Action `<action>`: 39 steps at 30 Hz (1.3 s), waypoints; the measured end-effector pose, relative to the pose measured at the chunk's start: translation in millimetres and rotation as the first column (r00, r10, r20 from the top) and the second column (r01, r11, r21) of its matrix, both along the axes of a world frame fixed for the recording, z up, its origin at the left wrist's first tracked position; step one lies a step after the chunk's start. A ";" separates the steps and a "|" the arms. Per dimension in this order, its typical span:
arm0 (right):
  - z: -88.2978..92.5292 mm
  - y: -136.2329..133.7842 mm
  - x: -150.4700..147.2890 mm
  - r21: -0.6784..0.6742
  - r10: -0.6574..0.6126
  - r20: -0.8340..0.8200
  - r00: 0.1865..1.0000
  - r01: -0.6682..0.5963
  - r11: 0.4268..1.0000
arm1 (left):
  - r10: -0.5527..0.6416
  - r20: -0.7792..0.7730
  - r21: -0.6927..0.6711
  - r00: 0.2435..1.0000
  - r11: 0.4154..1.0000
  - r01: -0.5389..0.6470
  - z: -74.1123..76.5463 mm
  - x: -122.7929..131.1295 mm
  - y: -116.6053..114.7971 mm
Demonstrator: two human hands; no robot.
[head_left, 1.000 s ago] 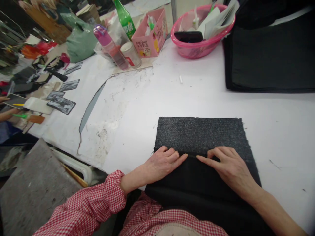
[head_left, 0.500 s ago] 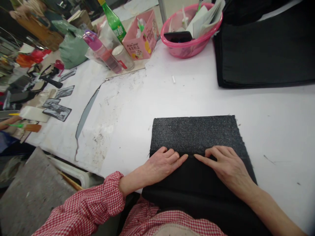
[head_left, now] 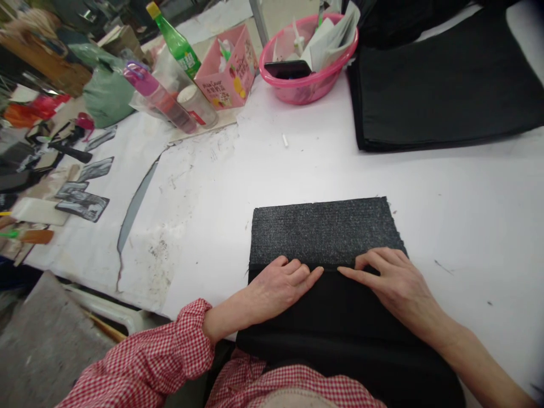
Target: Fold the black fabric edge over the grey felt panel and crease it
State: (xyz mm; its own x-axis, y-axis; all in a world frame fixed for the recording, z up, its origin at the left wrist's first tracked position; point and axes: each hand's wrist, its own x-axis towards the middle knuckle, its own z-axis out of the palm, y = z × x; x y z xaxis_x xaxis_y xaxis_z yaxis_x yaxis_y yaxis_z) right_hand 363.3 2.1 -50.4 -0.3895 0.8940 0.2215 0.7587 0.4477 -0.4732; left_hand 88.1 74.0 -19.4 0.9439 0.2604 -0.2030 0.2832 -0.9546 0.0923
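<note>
A piece of black fabric (head_left: pixel 340 317) lies at the table's front edge and hangs over it towards my lap. Its far part shows a speckled dark grey face (head_left: pixel 318 229), and a fold line runs across where the grey meets the plain black. My left hand (head_left: pixel 283 286) is closed on the fold left of its middle, index finger stretched along it. My right hand (head_left: pixel 395 283) pinches the same fold from the right, thumb hidden. The two index fingertips nearly meet, with a short gap of fold between them.
A stack of black fabric (head_left: pixel 442 85) lies at the back right. Beside it stand a pink basket (head_left: pixel 306 90) with a phone, a pink box (head_left: pixel 225 73), a green bottle (head_left: pixel 176 45) and a purple-capped bottle (head_left: pixel 161 96). White chalk (head_left: pixel 285 140) lies mid-table. The table covering has a tear (head_left: pixel 136 204).
The view has shifted, so the table things appear further left. Both hands keep their hold on the fold, the fingertips slightly further apart.
</note>
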 end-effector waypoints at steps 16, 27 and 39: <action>-2.3 -1.9 4.2 0.022 0.024 0.031 0.999 -0.024 0.999 | -0.038 -0.008 -0.011 0.999 0.999 0.038 4.0 17.0 5.2; -0.3 -6.4 26.8 0.025 0.004 0.069 0.998 -0.006 1.000 | -0.091 0.005 0.015 0.996 0.996 0.091 2.5 39.5 2.7; 4.2 -11.7 33.4 0.056 -0.022 0.097 0.995 0.016 0.998 | -0.116 0.011 0.021 0.993 0.993 0.116 0.7 53.3 2.7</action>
